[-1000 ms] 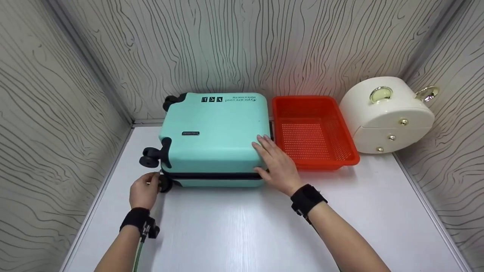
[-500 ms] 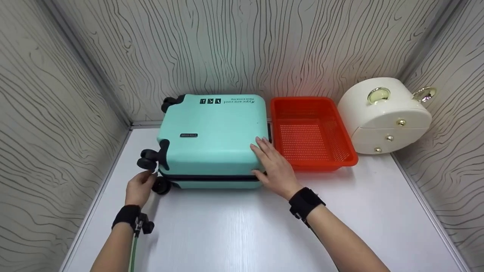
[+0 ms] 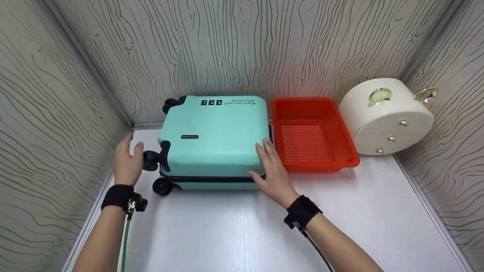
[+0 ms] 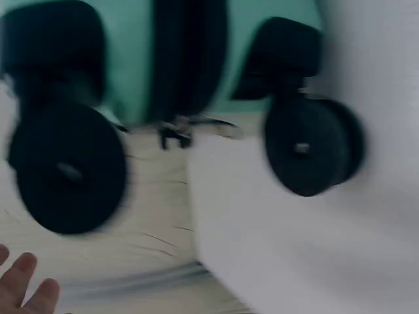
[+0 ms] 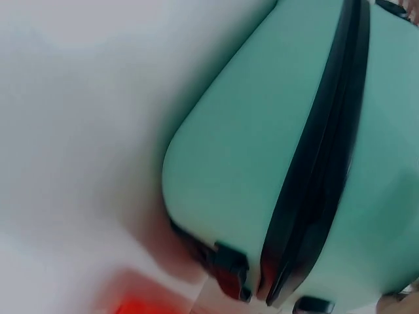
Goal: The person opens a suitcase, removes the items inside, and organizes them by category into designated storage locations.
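A mint-green suitcase [image 3: 215, 124] lies flat on the white table, its black wheels [image 3: 162, 186] pointing left. In the head view my left hand [image 3: 127, 162] is beside the upper front wheel, fingers extended and holding nothing. The left wrist view shows a zipper pull [image 4: 175, 133] at the end of the black zipper band, between two wheels; only a few left fingertips [image 4: 44, 296] show at its lower left corner. My right hand [image 3: 276, 175] rests with straight fingers on the suitcase's front right corner. The zipper band [image 5: 321, 157] runs along the side in the right wrist view.
A red plastic basket [image 3: 349, 160] stands close to the suitcase's right side. Right of it is a cream rounded case [image 3: 393, 117] with gold knobs and handles. Wood-patterned walls [image 3: 227, 45] enclose the table at the back and both sides.
My left hand has let go near the lower front wheel's zipper area and moved up and left, its fingers opening out. My right hand stays on the suitcase corner.
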The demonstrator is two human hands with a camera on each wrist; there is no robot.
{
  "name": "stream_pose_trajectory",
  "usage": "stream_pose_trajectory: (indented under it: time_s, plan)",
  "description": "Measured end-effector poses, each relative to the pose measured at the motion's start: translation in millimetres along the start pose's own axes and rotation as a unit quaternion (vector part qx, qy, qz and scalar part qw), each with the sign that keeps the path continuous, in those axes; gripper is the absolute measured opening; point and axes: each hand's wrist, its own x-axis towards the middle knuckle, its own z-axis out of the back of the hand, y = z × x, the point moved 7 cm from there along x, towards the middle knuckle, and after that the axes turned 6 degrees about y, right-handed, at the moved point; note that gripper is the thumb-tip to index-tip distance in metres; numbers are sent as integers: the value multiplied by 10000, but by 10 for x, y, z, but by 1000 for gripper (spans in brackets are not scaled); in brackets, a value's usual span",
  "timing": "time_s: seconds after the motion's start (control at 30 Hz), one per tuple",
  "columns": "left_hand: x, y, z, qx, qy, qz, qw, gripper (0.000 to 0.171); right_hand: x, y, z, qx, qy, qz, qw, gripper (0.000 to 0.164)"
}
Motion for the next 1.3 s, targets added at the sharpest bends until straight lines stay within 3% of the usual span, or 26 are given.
stream_pose_trajectory:
  time_s: [0.07,0.17,0.27,0.4,0.73,0.87,1.13,1.3]
  plan:
    - [72,-236,-118,411,504,-231,9976,68,-53,-2,-11,267,-28,-281,9992,90]
    - [173,-476,-313,861,1348,-287,9867,75,-157,6,-49,722,-44,-705,9949,94]
    - [246,-564,-460,1071,2107,-116,9716,76,-268,37,-119,1152,61,-1060,9877,96]
    - [300,-564,-546,1123,2688,30,9566,69,-361,97,-216,1347,142,-1109,9846,101]
    - [295,-593,-599,1389,2736,-226,9515,59,-337,5,-253,1365,304,-1179,9831,107]
    - [217,-594,-596,1698,2717,-203,9471,60,-253,-92,-220,1355,454,-1214,9823,105]
    - [5,-708,-608,2397,2333,-319,9419,57,-3,-307,-86,1365,793,-1336,9784,95]
    - [-127,-832,-607,2434,2279,-450,9417,55,159,-401,-4,1287,1059,-1457,9752,93]
